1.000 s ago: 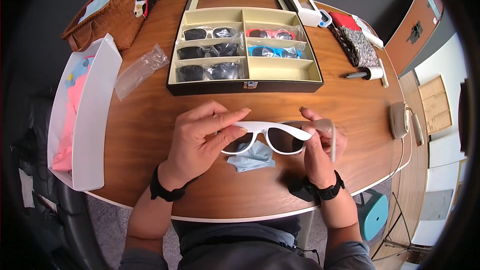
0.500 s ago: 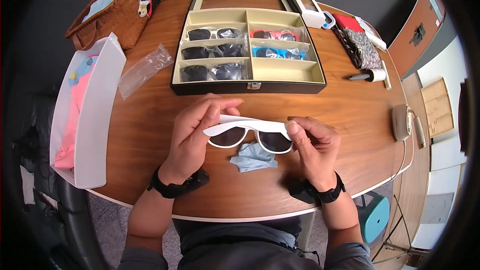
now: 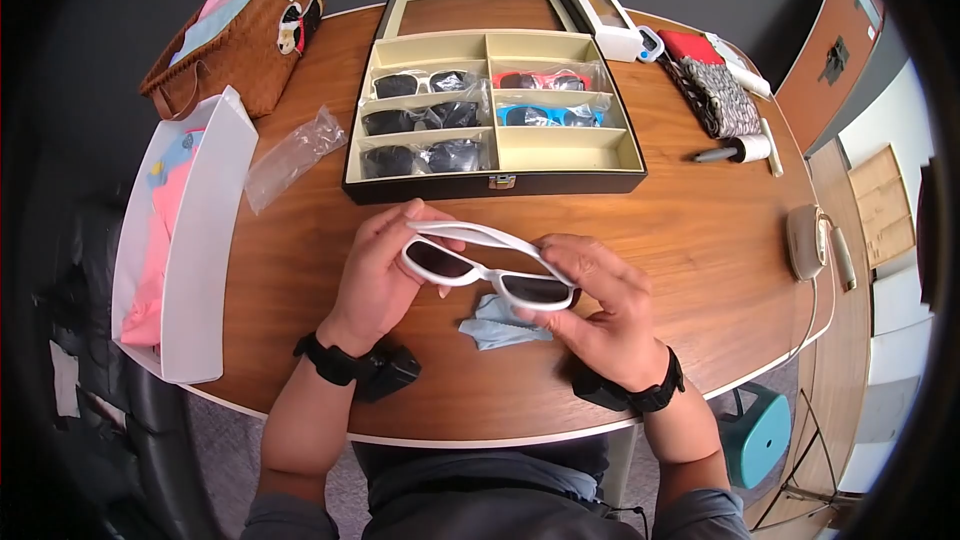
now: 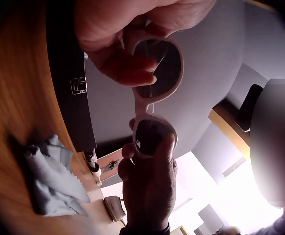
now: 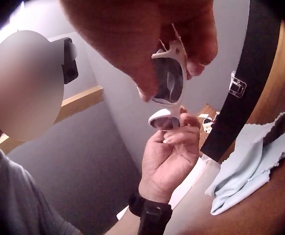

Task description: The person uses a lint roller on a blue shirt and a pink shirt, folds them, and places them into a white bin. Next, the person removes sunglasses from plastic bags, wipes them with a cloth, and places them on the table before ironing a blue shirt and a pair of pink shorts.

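White-framed sunglasses with dark lenses are held up between both hands, above the table. The left hand grips one end of the frame, and the right hand pinches the other end between thumb and fingers. In the left wrist view the right thumb lies over one lens of the sunglasses. A crumpled light blue cloth lies on the table below them, partly behind the right hand's thumb side.
Beyond the hands is an open black case with bagged sunglasses in several compartments. A clear bag and white bin lie left, with a woven basket behind. A lint roller and grey-beige device are at right.
The sunglasses have turned and now slope down to the right, their lenses tilted. The right hand has shifted its grip around its end, and the left hand has moved slightly.
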The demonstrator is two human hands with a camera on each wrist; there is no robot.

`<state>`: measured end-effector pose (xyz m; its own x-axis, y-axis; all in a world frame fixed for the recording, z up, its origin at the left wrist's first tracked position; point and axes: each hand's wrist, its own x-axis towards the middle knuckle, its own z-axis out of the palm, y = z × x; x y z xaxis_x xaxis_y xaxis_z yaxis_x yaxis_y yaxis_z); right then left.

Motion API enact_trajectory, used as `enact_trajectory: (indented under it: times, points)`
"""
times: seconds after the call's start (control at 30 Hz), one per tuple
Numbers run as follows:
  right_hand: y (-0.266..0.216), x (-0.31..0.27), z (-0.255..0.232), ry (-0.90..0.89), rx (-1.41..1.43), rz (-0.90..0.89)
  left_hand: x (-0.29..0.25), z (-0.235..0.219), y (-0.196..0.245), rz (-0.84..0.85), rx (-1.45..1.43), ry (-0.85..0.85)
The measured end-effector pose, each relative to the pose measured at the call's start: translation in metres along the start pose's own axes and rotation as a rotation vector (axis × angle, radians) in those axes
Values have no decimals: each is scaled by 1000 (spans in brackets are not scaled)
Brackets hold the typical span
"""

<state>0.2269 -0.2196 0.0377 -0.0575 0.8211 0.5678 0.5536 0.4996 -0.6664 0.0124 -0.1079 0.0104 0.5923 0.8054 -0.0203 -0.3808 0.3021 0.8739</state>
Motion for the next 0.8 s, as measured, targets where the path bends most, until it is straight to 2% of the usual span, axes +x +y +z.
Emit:
enact_trajectory:
  times: [0.07,0.13,0.2,0.27,0.33,0.4,0.47,0.5,0.53,0.6,0.63,0.73,0.77,0.8]
  points:
    - [-1,-2,-1,7,-8,142,1,0,3,2,-247,-182]
    - [-1,-1,-1,-19,23,162,0,8,1,46,-219,-175]
    - [-1,0,1,-49,57,182,1,10,-4,171,-178,-181]
    - [-4,-2,4,-98,127,306,-1,9,-6,177,-174,-242]
    - [-4,-4,6,-133,174,374,-3,14,-7,167,33,-308]
    - [-3,-6,9,-166,217,439,-6,18,-9,139,41,-331]
    - [1,-8,14,-183,329,460,-8,25,-7,146,248,-373]
    - [-2,-5,9,-239,264,483,-8,22,1,103,520,-420]
    - [-1,-6,11,-240,264,485,-8,23,3,102,518,-420]
    - [1,-8,15,-113,461,535,-9,27,3,234,715,-411]
    - [-1,-6,11,-139,478,558,-8,27,2,296,723,-399]
    - [-3,-6,8,-127,566,657,-5,26,-6,321,671,-359]
    - [-2,-6,7,-138,590,633,-6,24,-4,322,672,-353]
    - [-2,-6,8,-142,591,633,-8,22,-2,184,551,-330]
